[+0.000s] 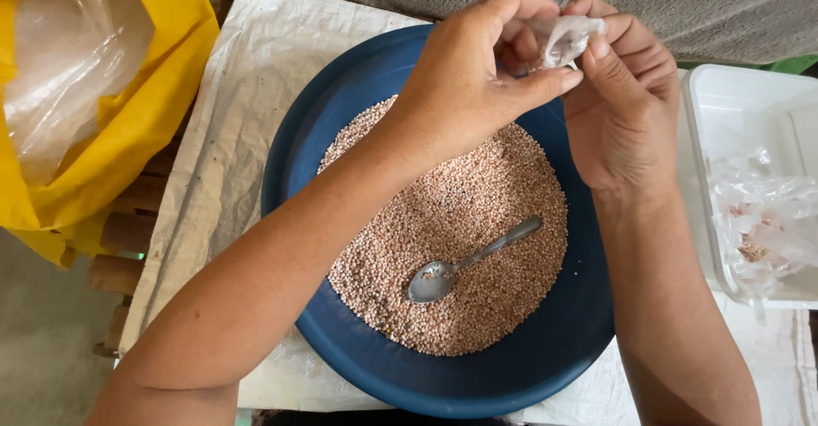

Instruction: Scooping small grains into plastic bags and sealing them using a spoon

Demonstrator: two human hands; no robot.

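Fingers of my left hand (pixel 464 85) and right hand (pixel 622 106) pinch the small clear bag (pixel 567 38) above the blue bowl (pixel 341 94) of grain (pixel 460 221); I keep its mouth upright, grip firm.

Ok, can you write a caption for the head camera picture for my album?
Left hand and right hand pinch a small clear plastic bag above a blue basin of tan grains, a spoon lying on them.

A round blue plastic basin (pixel 341 102) sits on a white woven sack sheet (pixel 247 77), holding pinkish-brown small grains (pixel 477 196) with a metal spoon (pixel 469 260) on them. A yellow bag (pixel 128 111) lies left; a white plastic tub (pixel 733 94) containing clear small plastic bags (pixel 767 221) stands right
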